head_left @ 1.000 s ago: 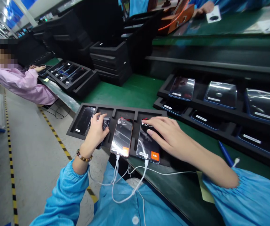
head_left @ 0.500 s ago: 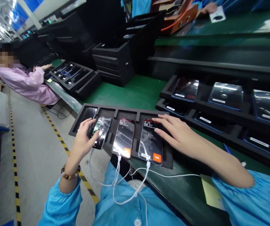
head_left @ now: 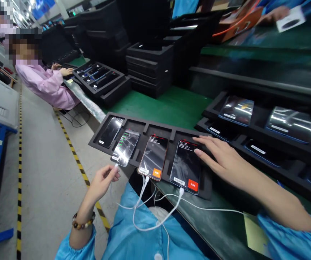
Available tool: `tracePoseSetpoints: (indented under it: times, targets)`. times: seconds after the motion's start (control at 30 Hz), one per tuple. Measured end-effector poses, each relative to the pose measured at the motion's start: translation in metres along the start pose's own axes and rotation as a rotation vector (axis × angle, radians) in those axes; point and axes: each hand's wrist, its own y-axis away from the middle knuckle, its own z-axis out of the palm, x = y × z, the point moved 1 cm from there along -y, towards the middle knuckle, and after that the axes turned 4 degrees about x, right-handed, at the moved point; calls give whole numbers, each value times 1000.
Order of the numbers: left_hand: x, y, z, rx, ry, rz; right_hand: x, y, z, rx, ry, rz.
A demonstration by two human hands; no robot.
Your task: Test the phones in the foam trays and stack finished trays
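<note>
Your left hand (head_left: pixel 101 183), the nearer, has its fingers pinched on the white plug (head_left: pixel 116 165) below the green-text phone (head_left: pixel 126 147), which lies on the black tray (head_left: pixel 95 140), its long axis slanting away rightward. Your right hand (head_left: pixel 225 159) spreads loosely by the rightmost connected phone (head_left: pixel 185 166), gripping nothing.

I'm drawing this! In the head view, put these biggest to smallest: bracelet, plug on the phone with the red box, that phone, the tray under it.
1. Tray
2. Phone with the red box
3. Bracelet
4. Plug
</note>
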Motion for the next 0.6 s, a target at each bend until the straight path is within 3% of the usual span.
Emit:
tracePoseSetpoints:
  times: [0.07,0.2,0.23,0.33,0.47,0.6]
  targets:
    - [0,2,6,50,-38,41,0,0,1,2,8,-8]
    - [6,11,15,541,-250,293,0,0,4,-16,17,3]
    - [8,13,17,616,-278,350,0,0,4,-25,18,10]
    - [9,15,21,576,-290,395,1,-3,7,-35,22,16]
    - [3,11,20,537,-263,304,2,-7,11,-8,11,8]
    - [-4,6,22,344,-80,167,-1,-9,15,34,7,40]
